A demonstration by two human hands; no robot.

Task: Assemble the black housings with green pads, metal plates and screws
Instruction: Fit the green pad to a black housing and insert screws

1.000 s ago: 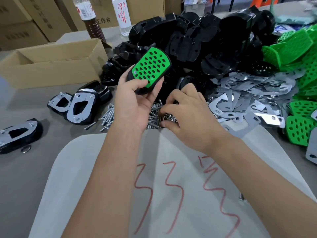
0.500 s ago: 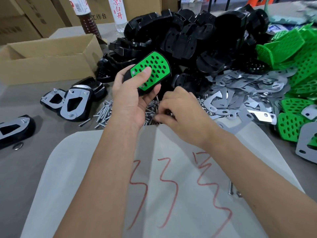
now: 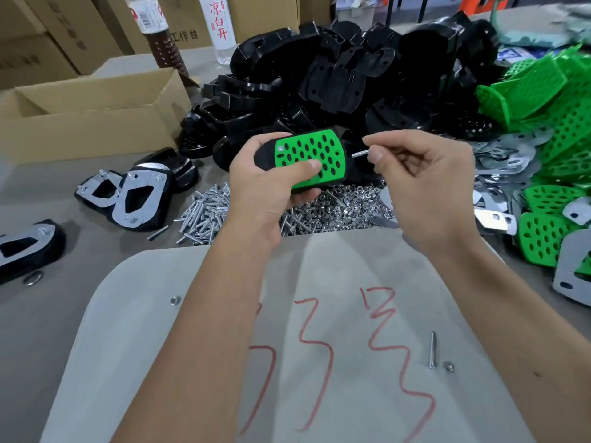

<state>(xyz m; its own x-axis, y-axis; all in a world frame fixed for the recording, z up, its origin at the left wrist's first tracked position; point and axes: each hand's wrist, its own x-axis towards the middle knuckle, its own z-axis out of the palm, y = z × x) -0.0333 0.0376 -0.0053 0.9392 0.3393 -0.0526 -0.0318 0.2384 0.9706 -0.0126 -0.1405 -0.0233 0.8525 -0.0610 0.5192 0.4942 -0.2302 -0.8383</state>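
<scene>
The left grip [image 3: 268,193] clasps a black housing [image 3: 265,158] with its green pad [image 3: 311,161] facing up, thumb pressed on the pad, while just right of it the right grip [image 3: 425,183] pinches a screw [image 3: 360,153] pointing toward the pad.

Even, bright indoor light is falling from overhead, flooding the grey tabletop [image 3: 48,314] and leaving only short, soft shadows under the finished housings [image 3: 140,199] at the left. The heap of black housings [image 3: 335,78] is swallowing detail, showing just thin glossy highlights. The screws [image 3: 204,212] and metal plates [image 3: 499,158] are glinting, slightly blown out. The wide lens is bending the cardboard box [image 3: 89,123] and the frame's corners outward. The green pads [image 3: 563,100] at the right edge are looking smeared, perhaps from head motion. The forearms near the bottom are going soft.
</scene>
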